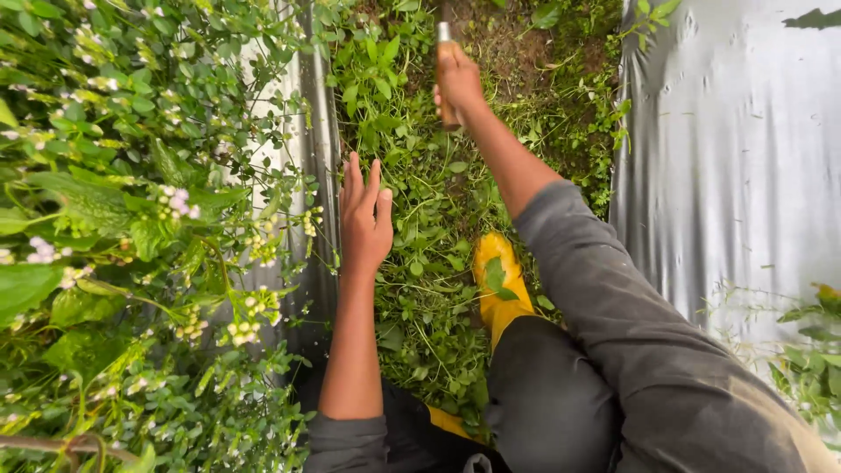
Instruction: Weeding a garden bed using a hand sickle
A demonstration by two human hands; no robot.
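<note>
Nearest the camera, a grey sleeve (631, 324) and a dark trouser knee (547, 398) fill the lower right; a yellow boot (499, 280) stands beyond the knee among cut weeds.

Tool (446, 74): a wooden handle with a metal ferrule at its far end. Its long axis runs almost straight away from the camera, nearly vertical in the picture, ferrule end pointing to the top edge; whatever blade it carries lies out of view. It sits at top centre, over the weed strip (420, 228), well ahead of the boot.

Right hand (457, 83): fingers wrapped tight around the handle, forearm stretched forward from the grey sleeve.

Left hand (364, 219): fingers straight and spread, holding nothing, palm turned down over the weeds, just beside the left plastic sheet (320, 131). It lies nearer the camera than the tool and well apart from it.

Surroundings: the weed strip runs between two silver-grey plastic sheets; the right sheet (736, 166) covers the ground to the picture's edge. Bare soil (499, 39) shows at the top near the tool. Flowering plants (131, 228) with small pale blossoms crowd the left side over the left sheet.
</note>
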